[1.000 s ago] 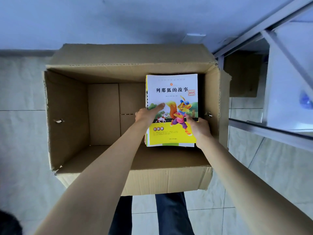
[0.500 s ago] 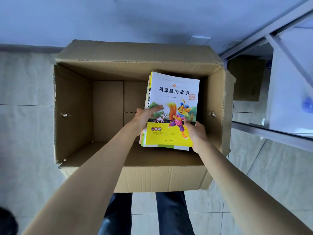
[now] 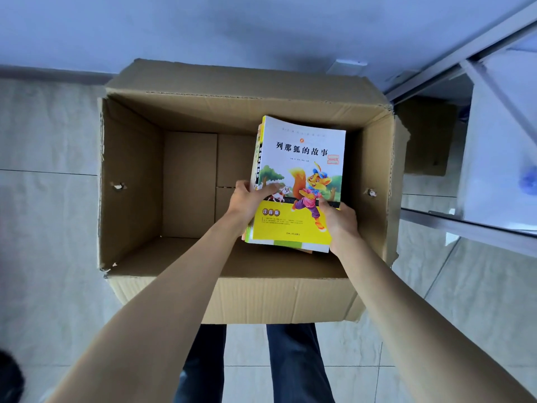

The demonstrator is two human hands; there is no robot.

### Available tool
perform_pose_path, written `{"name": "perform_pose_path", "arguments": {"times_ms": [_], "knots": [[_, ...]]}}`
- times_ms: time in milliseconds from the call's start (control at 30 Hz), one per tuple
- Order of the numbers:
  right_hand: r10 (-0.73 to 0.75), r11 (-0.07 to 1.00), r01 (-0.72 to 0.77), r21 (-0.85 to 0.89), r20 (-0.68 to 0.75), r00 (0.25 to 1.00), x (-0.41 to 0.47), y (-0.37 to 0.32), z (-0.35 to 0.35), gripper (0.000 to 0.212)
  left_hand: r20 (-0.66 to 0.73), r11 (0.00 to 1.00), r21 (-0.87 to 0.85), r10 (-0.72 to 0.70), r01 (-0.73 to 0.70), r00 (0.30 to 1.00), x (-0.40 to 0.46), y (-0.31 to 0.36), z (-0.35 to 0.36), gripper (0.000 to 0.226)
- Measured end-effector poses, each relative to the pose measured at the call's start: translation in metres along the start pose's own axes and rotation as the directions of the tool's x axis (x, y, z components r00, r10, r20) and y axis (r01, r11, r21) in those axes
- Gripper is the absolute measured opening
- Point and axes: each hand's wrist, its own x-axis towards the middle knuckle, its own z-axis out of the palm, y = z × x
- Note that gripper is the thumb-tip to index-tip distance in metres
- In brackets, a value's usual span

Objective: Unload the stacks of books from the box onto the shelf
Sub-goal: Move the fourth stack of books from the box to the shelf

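Observation:
A stack of books (image 3: 302, 158) with a white and yellow cartoon fox cover on top is held above the right half of the open cardboard box (image 3: 130, 181). My left hand (image 3: 247, 200) grips the stack's left edge, thumb on the cover. My right hand (image 3: 338, 221) holds its lower right corner. The stack tilts slightly, its left side spines showing. The rest of the box's bottom shows bare cardboard. The metal shelf (image 3: 465, 225) stands to the right of the box.
The box sits on a tiled floor (image 3: 49, 228) against a pale wall (image 3: 232, 27). A cardboard flap (image 3: 424, 138) lies between box and shelf. My legs (image 3: 293, 365) stand just behind the box's near wall.
The stack has risen from the box's bottom and tilted, both hands still gripping it. The view has shifted slightly, with the box now lower in frame.

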Motion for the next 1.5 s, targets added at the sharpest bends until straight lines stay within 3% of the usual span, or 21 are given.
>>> {"name": "perform_pose_path", "arguments": {"times_ms": [67,167,233,400,533,600,667,733,800,900,967,1067,1267,1433,1500], "knots": [[-0.032,0.999,0.032,-0.012,-0.001,0.999,-0.004,-0.006,-0.006,0.051,0.071,0.999,-0.036,-0.038,0.041,0.997,-0.004,0.009,-0.004,0.07],[-0.054,0.998,0.055,-0.022,0.033,0.998,-0.016,-0.018,-0.018,0.057,0.254,0.995,-0.074,-0.039,0.06,0.966,-0.02,0.02,-0.016,0.038],[-0.072,0.997,0.075,-0.034,0.07,0.995,-0.028,-0.026,-0.024,0.057,0.29,0.985,-0.154,-0.029,0.076,0.956,-0.035,0.025,-0.023,0.028],[-0.161,0.986,0.166,-0.018,0.166,0.973,-0.086,-0.048,-0.031,0.057,0.269,0.966,-0.252,0.018,0.052,0.963,-0.091,0.044,-0.054,0.032],[-0.278,0.955,0.296,-0.006,0.331,0.902,-0.149,-0.07,-0.03,0.049,0.197,0.939,-0.344,0.1,-0.027,0.975,-0.15,0.067,-0.102,0.055],[-0.307,0.947,0.318,0.043,0.408,0.86,-0.186,-0.083,-0.028,0.058,0.145,0.908,-0.41,0.16,-0.088,0.976,-0.184,0.076,-0.129,0.048],[-0.287,0.955,0.289,0.072,0.486,0.826,-0.229,-0.098,-0.025,0.084,0.1,0.87,-0.474,0.204,-0.133,0.974,-0.222,0.08,-0.158,0.029],[-0.265,0.959,0.271,0.085,0.605,0.751,-0.27,-0.109,-0.023,0.13,0.066,0.832,-0.526,0.244,-0.174,0.968,-0.257,0.081,-0.186,0.034],[-0.323,0.932,0.344,0.114,0.693,0.645,-0.312,-0.123,-0.018,0.149,0.021,0.789,-0.568,0.297,-0.233,0.955,-0.298,0.077,-0.22,0.039],[-0.381,0.883,0.43,0.185,0.818,0.43,-0.365,-0.144,0.0,0.126,-0.083,0.72,-0.608,0.362,-0.334,0.929,-0.357,0.064,-0.271,0.036],[-0.404,0.841,0.497,0.215,0.86,0.31,-0.411,-0.15,0.017,0.095,-0.167,0.671,-0.622,0.39,-0.404,0.905,-0.396,0.044,-0.309,0.036],[-0.412,0.789,0.573,0.22,0.882,0.23,-0.482,-0.149,0.047,0.063,-0.28,0.599,-0.647,0.388,-0.471,0.878,-0.452,0.009,-0.365,0.03],[-0.325,0.78,0.571,0.257,0.946,0.018,-0.626,-0.102,0.121,0.046,-0.474,0.439,-0.654,0.397,-0.616,0.786,-0.554,-0.09,-0.459,0.032],[-0.31,0.747,0.592,0.302,0.946,-0.092,-0.756,-0.038,0.184,0.066,-0.63,0.358,-0.572,0.385,-0.738,0.675,-0.637,-0.183,-0.551,0.03],[-0.295,0.736,0.598,0.318,0.945,-0.139,-0.803,-0.015,0.209,0.065,-0.674,0.35,-0.541,0.364,-0.765,0.643,-0.67,-0.217,-0.585,0.028]]}}
